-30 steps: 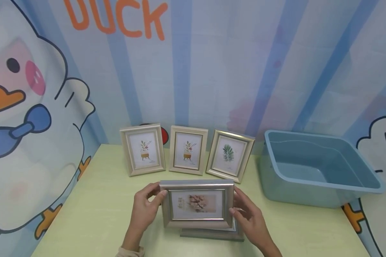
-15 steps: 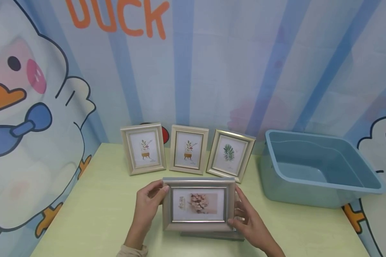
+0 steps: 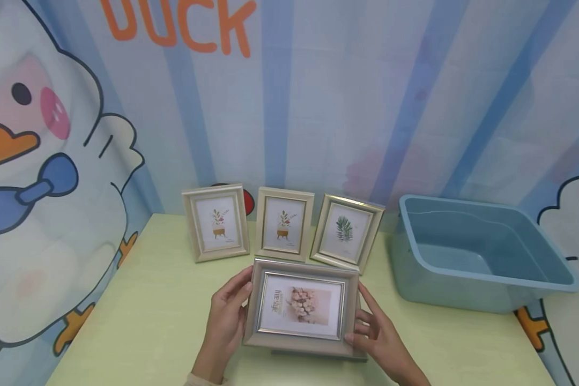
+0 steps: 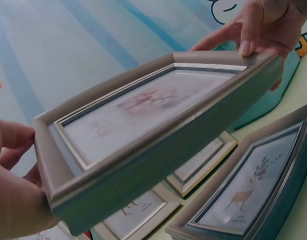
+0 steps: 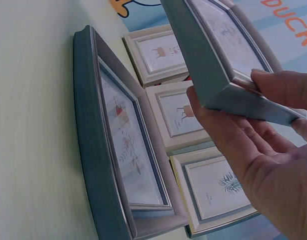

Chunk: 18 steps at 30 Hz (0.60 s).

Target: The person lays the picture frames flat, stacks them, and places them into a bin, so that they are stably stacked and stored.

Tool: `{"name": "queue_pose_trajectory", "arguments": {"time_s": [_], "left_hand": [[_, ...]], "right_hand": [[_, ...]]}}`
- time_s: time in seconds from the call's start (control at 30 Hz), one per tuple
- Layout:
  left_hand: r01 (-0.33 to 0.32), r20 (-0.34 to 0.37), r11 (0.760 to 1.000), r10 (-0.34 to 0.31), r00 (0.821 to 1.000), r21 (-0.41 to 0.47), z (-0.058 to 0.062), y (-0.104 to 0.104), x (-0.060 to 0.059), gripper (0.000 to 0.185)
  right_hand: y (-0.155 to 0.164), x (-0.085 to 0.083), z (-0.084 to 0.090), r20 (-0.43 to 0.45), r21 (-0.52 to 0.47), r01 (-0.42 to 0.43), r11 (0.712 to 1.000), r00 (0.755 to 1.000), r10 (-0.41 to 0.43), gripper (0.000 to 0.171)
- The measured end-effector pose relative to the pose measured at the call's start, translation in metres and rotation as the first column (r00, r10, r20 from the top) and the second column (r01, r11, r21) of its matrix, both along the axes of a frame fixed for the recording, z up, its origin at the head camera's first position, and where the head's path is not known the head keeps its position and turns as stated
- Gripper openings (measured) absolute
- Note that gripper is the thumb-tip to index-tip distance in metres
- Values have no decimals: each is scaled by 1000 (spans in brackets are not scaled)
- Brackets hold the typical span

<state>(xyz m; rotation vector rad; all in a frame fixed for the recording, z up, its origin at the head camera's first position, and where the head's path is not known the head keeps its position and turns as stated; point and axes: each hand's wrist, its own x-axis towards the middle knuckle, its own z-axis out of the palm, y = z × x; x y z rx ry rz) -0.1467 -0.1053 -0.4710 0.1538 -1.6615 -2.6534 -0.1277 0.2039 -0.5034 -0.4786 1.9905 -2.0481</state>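
Both hands hold a silver landscape picture frame (image 3: 301, 305) with a flower print a little above the table. My left hand (image 3: 230, 306) grips its left edge, thumb on the front. On the right edge, my right hand (image 3: 372, 328) has its thumb on the lower corner. In the left wrist view the held frame (image 4: 143, 130) fills the middle, with the right hand (image 4: 263, 27) at its far corner. Under it a second grey frame (image 5: 118, 150) lies flat on the table, face up; only its front edge (image 3: 318, 355) shows in the head view.
Three small upright frames (image 3: 215, 222) (image 3: 283, 224) (image 3: 346, 231) lean at the back of the pale green table (image 3: 140, 321). A blue plastic tub (image 3: 482, 252) stands empty at the right. A duck-print curtain (image 3: 53, 134) hangs behind and to the left.
The held frame has tipped so that its face turns up toward the head camera. Its top edge has moved back toward the standing frames. Both hands keep their hold.
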Motion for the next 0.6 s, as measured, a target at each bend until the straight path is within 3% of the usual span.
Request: {"name": "queue_pose_trajectory", "arguments": {"time_s": [0.1,0.17,0.23,0.37,0.5,0.6], "left_hand": [[89,-9,995,-89,996,-43,-3,-6,1,47],[174,-21,981,-177,984,-83,-7,-12,1,53],[272,-45,955,-279,959,-121,-11,-19,2,62],[421,-64,878,-445,893,-227,-22,-33,3,82],[473,-48,824,-511,858,-313,-30,-39,3,92],[488,-34,811,-526,850,-323,-34,-39,2,94]], "right_hand": [[3,-1,0,16,-13,-14,1000,1000,14,103],[6,-1,0,25,-16,-24,1000,999,25,103],[10,-1,0,39,-16,-36,999,999,36,102],[18,0,-2,55,-32,-87,996,995,88,98],[24,3,-7,61,-78,-150,986,986,155,95],[27,4,-11,104,-103,-163,981,979,174,95]]}}
